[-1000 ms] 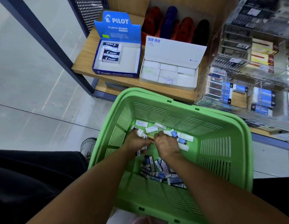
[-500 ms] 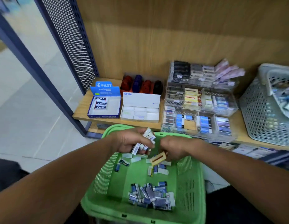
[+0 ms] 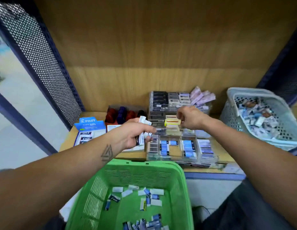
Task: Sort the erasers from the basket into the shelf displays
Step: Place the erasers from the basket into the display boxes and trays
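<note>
The word "PILOT" is showing in white on the raised lid of the blue cardboard display box (image 3: 90, 128) standing at the left of the wooden shelf (image 3: 68, 138); the smaller lines beneath it are too blurred to read. "PILOT" is also appearing on the dark-sleeved erasers (image 3: 86, 138) lying inside that box. A dark-sleeved eraser (image 3: 114, 199) in the green plastic basket (image 3: 182, 183) is carrying white lettering, too small to make out.
</note>
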The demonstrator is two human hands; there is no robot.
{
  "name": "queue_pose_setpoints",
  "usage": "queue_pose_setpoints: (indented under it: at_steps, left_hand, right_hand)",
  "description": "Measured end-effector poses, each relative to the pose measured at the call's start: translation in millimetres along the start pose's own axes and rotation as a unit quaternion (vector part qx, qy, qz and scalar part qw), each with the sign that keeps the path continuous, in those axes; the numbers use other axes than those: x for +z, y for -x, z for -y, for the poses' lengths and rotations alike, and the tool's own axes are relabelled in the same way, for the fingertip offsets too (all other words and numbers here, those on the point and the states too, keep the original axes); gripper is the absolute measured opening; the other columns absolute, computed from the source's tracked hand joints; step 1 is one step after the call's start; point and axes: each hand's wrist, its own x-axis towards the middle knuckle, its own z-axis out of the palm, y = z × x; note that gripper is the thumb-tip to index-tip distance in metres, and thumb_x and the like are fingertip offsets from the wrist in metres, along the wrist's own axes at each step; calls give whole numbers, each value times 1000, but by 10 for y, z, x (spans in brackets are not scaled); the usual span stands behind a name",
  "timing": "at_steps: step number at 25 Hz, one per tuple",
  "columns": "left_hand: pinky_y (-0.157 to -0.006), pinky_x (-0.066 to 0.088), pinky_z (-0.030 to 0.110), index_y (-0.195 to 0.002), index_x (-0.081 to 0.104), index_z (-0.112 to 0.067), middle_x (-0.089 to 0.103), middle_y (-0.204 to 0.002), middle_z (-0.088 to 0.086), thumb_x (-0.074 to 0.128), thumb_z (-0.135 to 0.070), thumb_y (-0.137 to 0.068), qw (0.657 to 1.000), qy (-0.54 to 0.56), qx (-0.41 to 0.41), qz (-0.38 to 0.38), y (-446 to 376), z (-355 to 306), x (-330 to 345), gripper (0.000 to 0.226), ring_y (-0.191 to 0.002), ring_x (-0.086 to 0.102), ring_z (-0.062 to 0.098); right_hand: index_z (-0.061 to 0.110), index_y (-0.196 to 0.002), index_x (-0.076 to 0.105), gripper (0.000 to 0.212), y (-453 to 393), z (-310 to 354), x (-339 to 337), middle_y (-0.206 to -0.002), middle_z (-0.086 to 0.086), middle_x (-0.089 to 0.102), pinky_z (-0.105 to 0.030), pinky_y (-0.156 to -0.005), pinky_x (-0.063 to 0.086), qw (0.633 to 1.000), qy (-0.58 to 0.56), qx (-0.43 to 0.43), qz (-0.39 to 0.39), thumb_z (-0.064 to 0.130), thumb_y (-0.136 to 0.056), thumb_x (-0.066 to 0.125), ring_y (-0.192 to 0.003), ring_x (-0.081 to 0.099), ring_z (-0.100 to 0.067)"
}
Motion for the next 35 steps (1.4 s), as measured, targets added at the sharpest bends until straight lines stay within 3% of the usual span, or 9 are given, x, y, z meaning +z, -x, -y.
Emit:
queue_pose_setpoints:
  at_steps: [4, 12, 21, 26, 27, 29, 31, 33, 35]
  left_hand:
    - [-40, 47, 21, -92, 54, -8, 61, -81, 14, 73, 14, -77, 999, 49, -8, -9, -291, 7, 162, 33, -45, 58, 21]
    - [-49, 52, 23, -105, 57, -6, 65, -101, 22, 73, 7, -82, 986, 154, -55, 39, -441, 99, 59, 30, -73, 67, 29]
    - [-55, 55, 23, -115, 48, -7, 65, -90, 28, 60, 1, -91, 960, 236, -104, 112, -392, 116, 39, 28, -65, 64, 23]
    - [-62, 55, 23, -117, 50, -5, 66, -92, 30, 61, 0, -88, 956, 243, -106, 126, -371, 114, 12, 31, -76, 66, 27]
    - [-61, 57, 24, -118, 51, -5, 66, -93, 30, 60, 2, -89, 956, 249, -101, 121, -376, 113, 6, 32, -79, 68, 30]
    - [-59, 60, 25, -117, 54, -1, 66, -96, 29, 60, 4, -89, 957, 247, -93, 117, -369, 117, 1, 29, -82, 70, 34]
    - [-61, 60, 25, -111, 59, 4, 68, -97, 27, 59, 4, -91, 960, 237, -88, 121, -361, 119, -2, 20, -83, 70, 34]
    - [-62, 59, 25, -109, 62, 6, 69, -94, 27, 58, 3, -92, 962, 225, -91, 121, -358, 132, -10, 18, -81, 70, 34]
    - [-62, 59, 25, -118, 59, 7, 68, -94, 28, 59, 3, -92, 964, 214, -97, 122, -340, 166, 4, 26, -81, 70, 34]
  right_hand:
    - [12, -103, 68, 24, -241, -272, 177, -108, -11, 68, -30, -82, 48, 996, 35, 60, -50, 6, -79, 69, -104, 61, -28]
    - [16, -101, 67, 19, -476, -302, 499, -106, -10, 69, -32, -79, 49, 997, 47, 55, -33, 11, -82, 71, -97, 64, -29]
    - [14, -104, 64, 21, -481, -288, 677, -105, -13, 67, -36, -79, 53, 994, 72, 61, -55, 5, -87, 59, -93, 64, -31]
    - [10, -109, 68, 26, -477, -123, 569, -110, -12, 68, -33, -83, 53, 995, 50, 62, -53, 4, -86, 58, -98, 65, -29]
    - [14, -109, 71, 30, -462, -63, 499, -110, -8, 70, -32, -82, 55, 996, 4, 53, -66, 3, -84, 58, -95, 67, -25]
    - [19, -110, 73, 35, -375, 75, 350, -109, 0, 72, -28, -78, 58, 972, -231, 21, -22, -3, -84, 62, -87, 69, -15]
    - [12, -118, 69, 42, -194, 196, 249, -106, -6, 74, -28, -82, 58, 888, -449, -41, 91, -10, -83, 68, -90, 71, -15]
    - [7, -121, 66, 44, -45, 233, 267, -101, -12, 75, -30, -84, 58, 855, -501, -66, 117, -11, -81, 72, -94, 72, -20]
    - [5, -118, 67, 42, 22, 219, 323, -97, -10, 75, -34, -87, 59, 860, -499, -65, 89, -8, -79, 76, -92, 71, -19]
